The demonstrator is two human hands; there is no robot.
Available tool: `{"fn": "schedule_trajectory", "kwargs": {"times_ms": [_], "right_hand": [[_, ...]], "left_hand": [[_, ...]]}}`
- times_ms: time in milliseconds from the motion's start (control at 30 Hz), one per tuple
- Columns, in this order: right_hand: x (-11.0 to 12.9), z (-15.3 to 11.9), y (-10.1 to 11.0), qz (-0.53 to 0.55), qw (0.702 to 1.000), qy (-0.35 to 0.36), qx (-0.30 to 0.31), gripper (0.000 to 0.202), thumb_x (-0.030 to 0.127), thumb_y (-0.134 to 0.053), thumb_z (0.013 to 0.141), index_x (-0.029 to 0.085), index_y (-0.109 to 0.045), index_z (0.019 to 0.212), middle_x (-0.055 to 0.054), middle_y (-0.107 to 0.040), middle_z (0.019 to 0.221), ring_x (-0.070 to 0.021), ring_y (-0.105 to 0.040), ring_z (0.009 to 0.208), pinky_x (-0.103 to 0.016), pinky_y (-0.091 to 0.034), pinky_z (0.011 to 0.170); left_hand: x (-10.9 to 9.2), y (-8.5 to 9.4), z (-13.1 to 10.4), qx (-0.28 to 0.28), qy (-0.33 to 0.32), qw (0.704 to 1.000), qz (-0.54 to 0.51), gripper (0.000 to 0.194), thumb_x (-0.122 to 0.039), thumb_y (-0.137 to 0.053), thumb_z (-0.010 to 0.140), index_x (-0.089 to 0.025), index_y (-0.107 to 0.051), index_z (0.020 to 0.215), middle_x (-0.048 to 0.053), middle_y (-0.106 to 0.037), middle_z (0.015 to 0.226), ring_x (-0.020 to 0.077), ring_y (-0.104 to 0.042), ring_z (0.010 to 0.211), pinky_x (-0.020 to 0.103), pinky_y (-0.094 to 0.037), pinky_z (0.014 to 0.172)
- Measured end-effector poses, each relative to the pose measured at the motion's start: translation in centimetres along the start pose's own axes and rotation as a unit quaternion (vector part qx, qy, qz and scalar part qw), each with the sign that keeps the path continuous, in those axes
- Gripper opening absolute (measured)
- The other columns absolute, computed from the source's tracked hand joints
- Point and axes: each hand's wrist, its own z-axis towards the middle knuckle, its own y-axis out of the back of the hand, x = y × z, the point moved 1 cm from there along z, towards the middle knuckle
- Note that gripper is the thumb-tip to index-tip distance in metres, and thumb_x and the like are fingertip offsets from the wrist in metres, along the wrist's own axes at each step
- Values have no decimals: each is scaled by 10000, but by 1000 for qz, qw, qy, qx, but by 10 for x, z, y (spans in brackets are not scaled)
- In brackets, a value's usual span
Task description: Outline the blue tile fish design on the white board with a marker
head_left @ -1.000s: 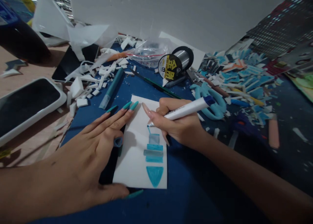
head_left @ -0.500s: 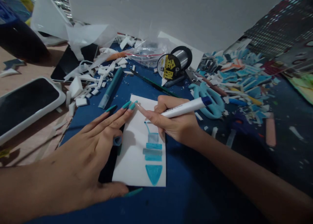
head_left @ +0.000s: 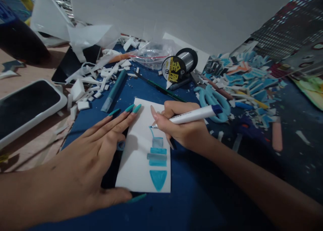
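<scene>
A white rectangular sheet (head_left: 131, 163) lies on the blue mat, with blue-coloured shapes drawn down its right side: a rounded triangle, several bands and a paler square. My left hand (head_left: 101, 157) is spread flat at the sheet's left edge, its long teal-nailed fingertips resting on the upper left part and its thumb near the lower left corner. My right hand (head_left: 185, 126) is closed round a white marker (head_left: 194, 115) with a dark blue end. The marker's tip is at the upper end of a thin blue line that rises from the pale square.
Blue-handled scissors (head_left: 214, 103) and a wire spool (head_left: 180, 66) lie beyond my right hand. White offcuts (head_left: 103, 79) and a teal stick (head_left: 114, 89) are at the upper left, near a white-cased phone (head_left: 30, 106). Coloured scraps (head_left: 252, 76) are heaped at the right.
My right hand's index finger and grip have shifted slightly to the right, and the marker leans lower. Its tip stays at nearly the same spot. My left hand has barely moved.
</scene>
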Motion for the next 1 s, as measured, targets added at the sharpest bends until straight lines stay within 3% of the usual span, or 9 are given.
{"fn": "schedule_trajectory", "kwargs": {"times_ms": [300,500,767,1000], "right_hand": [[0,-3,3,-33,999,13,-20,462,143,-588,880,245,-294,539,68,-373,446,-92,-381,412,-276,-312,430],[-1,-3,2,-39,999,10,-34,454,102,-571,818,236,-222,561,78,-252,473,-72,-275,407,-262,-257,407],[0,-4,2,-23,999,15,-31,452,49,-538,780,229,-175,580,88,-244,442,-57,-266,389,-238,-243,395],[0,-6,5,-24,999,19,-18,460,53,-554,785,233,-200,552,86,-317,425,-65,-326,384,-230,-309,405]], "left_hand": [[1,0,-6,15,10,998,-63,815,-758,-575,901,-205,-401,1474,131,-262,1718,403,-364,1528,558,-559,1136],[1,-1,0,10,0,999,-39,875,-759,-530,919,-106,-376,1481,238,-362,1649,427,-423,1484,591,-591,1076],[2,0,-4,21,-8,999,-30,831,-756,-517,935,-124,-406,1464,180,-243,1698,391,-357,1521,554,-563,1123],[1,0,-3,22,-1,999,-44,836,-755,-509,936,-132,-387,1481,185,-275,1692,399,-343,1524,571,-568,1119]]}}
